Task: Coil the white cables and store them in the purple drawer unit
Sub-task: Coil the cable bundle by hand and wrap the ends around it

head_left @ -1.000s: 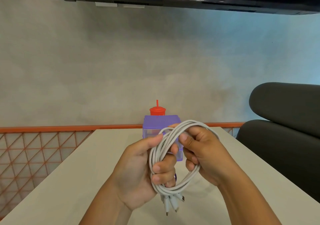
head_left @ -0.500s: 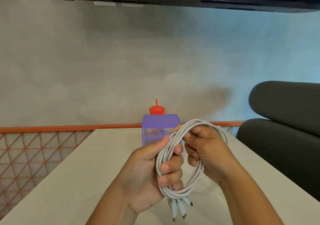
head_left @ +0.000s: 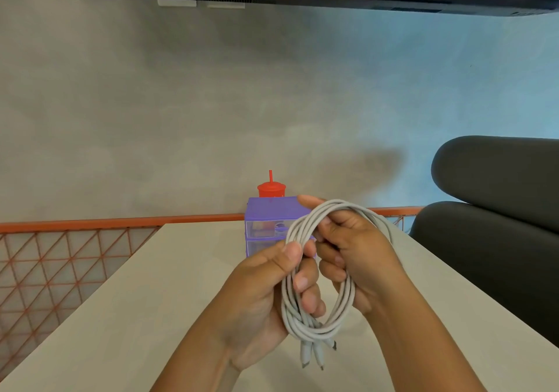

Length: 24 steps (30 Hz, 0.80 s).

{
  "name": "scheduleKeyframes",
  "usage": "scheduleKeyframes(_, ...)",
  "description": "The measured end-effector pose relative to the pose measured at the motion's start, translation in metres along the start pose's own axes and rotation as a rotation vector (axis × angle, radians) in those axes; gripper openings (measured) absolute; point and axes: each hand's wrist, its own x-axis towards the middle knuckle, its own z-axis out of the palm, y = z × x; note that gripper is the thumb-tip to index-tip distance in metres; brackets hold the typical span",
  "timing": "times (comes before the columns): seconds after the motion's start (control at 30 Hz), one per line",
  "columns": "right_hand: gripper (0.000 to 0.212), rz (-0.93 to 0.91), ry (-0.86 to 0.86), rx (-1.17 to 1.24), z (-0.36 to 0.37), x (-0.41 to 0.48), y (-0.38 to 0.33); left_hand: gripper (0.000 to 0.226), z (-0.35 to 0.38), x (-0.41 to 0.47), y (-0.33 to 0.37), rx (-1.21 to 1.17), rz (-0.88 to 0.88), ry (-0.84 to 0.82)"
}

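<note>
The coiled cables (head_left: 314,332) are coloured a plain greyish white, with silvery tips at the plugs. The drawer unit (head_left: 272,211) is tinted purple, and its drawer fronts (head_left: 261,229) are left clear. The lidded cup (head_left: 271,190) and its straw are coloured solid red. The table (head_left: 151,301) is finished in pale beige. The railing (head_left: 60,258) is painted orange and patterned with a lattice of triangles. The wall (head_left: 211,104) is mottled grey, shaded to blue at the right. The seat cushions (head_left: 499,210) are covered in dark charcoal.

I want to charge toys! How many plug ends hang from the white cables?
3 plug ends, dangling below the white cables: left, middle, right. Others may hide inside the coil.
</note>
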Motion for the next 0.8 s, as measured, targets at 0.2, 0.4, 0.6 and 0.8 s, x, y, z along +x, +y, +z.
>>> scheduleKeyframes(0.2, 0.032, 0.041, 0.088, 0.090, 0.002, 0.003, 0.002, 0.021, 0.010, -0.001, 0.004, 0.019, -0.042, 0.146)
scheduleKeyframes(0.4, 0.025, 0.066, 0.086, 0.057, 0.003, 0.005, 0.007, 0.036, 0.011, 0.001, 0.010, 0.094, -0.023, 0.321)
scheduleKeyframes(0.6, 0.011, 0.132, -0.024, 0.093, -0.008, 0.005, 0.005, 0.035, 0.001, -0.001, 0.017, 0.262, 0.008, 0.426)
scheduleKeyframes(0.8, 0.016, 0.142, 0.286, 0.731, -0.041, 0.013, -0.008, 0.029, -0.021, -0.004, 0.031, 0.339, 0.038, 0.479)
